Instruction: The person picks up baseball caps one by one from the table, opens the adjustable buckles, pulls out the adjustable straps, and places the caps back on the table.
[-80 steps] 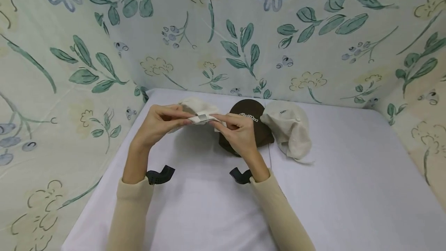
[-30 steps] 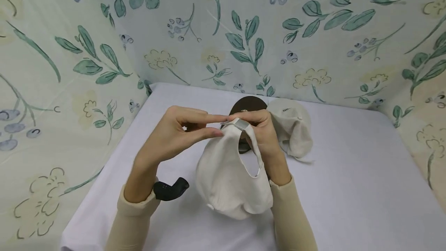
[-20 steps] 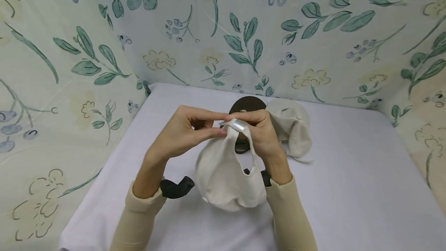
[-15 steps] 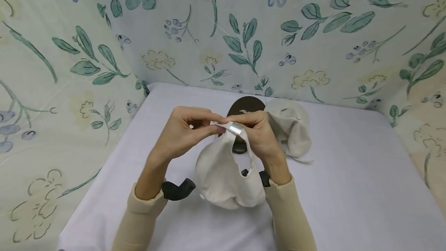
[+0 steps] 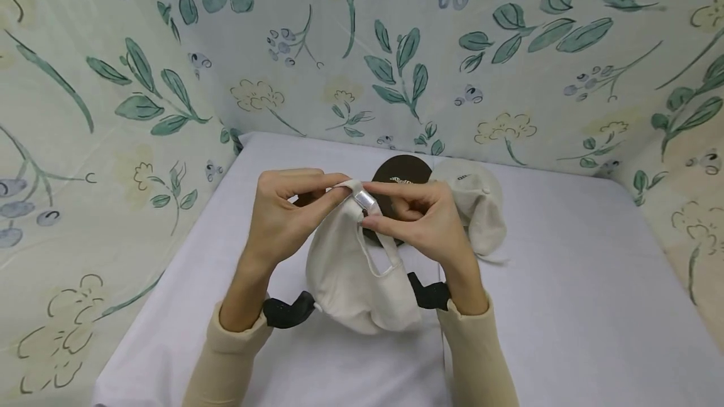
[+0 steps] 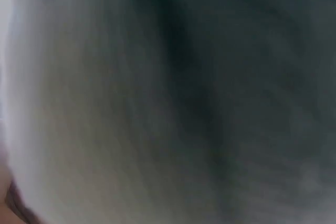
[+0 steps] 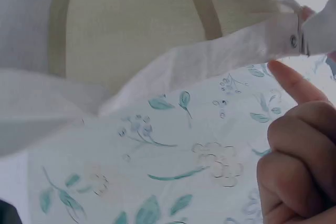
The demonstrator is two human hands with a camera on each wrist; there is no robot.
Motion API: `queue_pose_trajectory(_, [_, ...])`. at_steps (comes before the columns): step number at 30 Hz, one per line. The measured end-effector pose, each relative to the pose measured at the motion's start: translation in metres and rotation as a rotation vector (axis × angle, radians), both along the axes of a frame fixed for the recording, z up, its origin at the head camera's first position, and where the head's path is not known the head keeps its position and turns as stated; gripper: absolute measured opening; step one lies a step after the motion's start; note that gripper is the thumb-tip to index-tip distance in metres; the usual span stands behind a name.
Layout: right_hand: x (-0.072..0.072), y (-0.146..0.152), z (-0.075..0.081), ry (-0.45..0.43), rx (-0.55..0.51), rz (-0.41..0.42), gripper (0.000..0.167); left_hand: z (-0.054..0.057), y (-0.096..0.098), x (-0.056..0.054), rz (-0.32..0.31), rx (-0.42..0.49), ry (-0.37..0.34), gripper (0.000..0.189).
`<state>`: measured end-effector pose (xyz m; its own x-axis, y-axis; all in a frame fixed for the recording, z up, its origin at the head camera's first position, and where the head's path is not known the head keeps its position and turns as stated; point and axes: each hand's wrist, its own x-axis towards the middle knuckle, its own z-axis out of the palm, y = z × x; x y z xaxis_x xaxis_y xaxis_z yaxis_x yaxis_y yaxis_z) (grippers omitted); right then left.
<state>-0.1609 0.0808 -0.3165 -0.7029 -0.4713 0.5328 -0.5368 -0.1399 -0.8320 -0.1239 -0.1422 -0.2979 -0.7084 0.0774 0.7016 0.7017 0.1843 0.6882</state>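
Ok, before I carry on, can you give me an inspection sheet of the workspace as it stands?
Surface: white cloth-covered table, lightly creased.
Job's things: off-white cap, raised by its back strap, which carries a shiny clasp.
Clutter: brown cap with pale lettering, partly hidden by the right grip; second off-white cap beside it.
Grips: left grip, a bare hand, pinches the strap; right grip, also bare, has thumb and index finger on the strap by the clasp.
Cables: nothing seen.
Surroundings: floral-printed fabric behind and on both sides.
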Motion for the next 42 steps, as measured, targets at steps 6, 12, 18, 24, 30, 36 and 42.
queue_pose_trajectory(6, [0.013, -0.004, 0.004, 0.185, 0.034, -0.16, 0.027, -0.002, -0.004, 0.001, 0.002, 0.005, 0.011, 0.015])
queue_pose_trajectory(12, [0.013, -0.006, 0.001, 0.337, -0.077, -0.218, 0.02, -0.005, -0.008, 0.001, -0.047, 0.01, 0.007, 0.018])
queue_pose_trajectory(18, [0.012, -0.004, -0.003, 0.36, -0.067, -0.219, 0.021, -0.006, -0.015, 0.002, -0.03, 0.028, 0.032, 0.018])
queue_pose_trajectory(24, [0.021, -0.01, -0.005, 0.117, 0.016, -0.121, 0.012, -0.007, -0.016, 0.007, 0.0, 0.003, 0.048, 0.018])
queue_pose_trajectory(30, [0.024, -0.003, 0.0, -0.059, -0.119, -0.095, 0.005, -0.009, -0.016, 0.004, -0.12, -0.106, -0.089, 0.023])
queue_pose_trajectory(36, [0.013, 0.007, -0.001, -0.146, -0.189, -0.026, 0.033, -0.02, -0.009, -0.009, -0.268, -0.179, -0.281, 0.029])
queue_pose_trajectory(42, [0.004, 0.017, -0.002, -0.218, -0.192, -0.005, 0.03, -0.026, 0.001, -0.017, -0.286, -0.103, -0.284, 0.017])
